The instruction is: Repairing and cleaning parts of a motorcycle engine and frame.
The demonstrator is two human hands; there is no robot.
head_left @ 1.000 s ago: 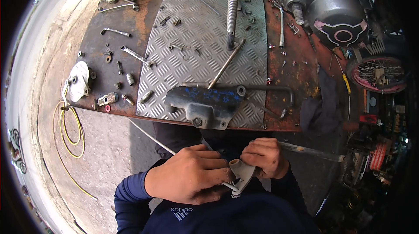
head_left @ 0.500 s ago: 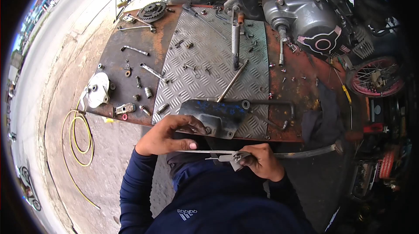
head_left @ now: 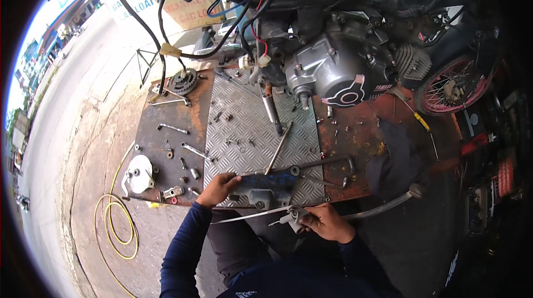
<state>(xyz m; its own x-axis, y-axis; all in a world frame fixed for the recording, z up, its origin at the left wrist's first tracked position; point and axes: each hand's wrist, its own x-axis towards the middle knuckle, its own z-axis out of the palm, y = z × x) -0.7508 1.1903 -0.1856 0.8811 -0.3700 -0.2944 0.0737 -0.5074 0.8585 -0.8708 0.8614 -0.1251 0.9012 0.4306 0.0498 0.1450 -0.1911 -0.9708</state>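
My right hand (head_left: 327, 222) is closed around the pivot end of a brake pedal lever (head_left: 380, 210), near the bench's front edge. A pale spring and bracket (head_left: 290, 220) stick out past its fingers, and a thin flat rod (head_left: 250, 214) runs left from there. The lever's pad end (head_left: 416, 190) points right. On the bench's front edge, my left hand (head_left: 219, 188) is closed on the left end of a bent metal bar (head_left: 333, 162). That bar lies along the top of a black metal cover (head_left: 272, 188), whose left edge is beside the hand.
A motorcycle engine (head_left: 338, 70) and frame hang over the far side of the bench. Wrenches (head_left: 174, 128), bolts, a sprocket (head_left: 183, 82) and a white hub plate (head_left: 140, 173) lie at left. A dark cloth (head_left: 394, 156) and a yellow-handled screwdriver (head_left: 422, 122) are at right.
My left hand has left the thin rod and moved forward onto the bent bar. My right hand still holds the pedal lever. The view has tilted up, showing more of the motorcycle.
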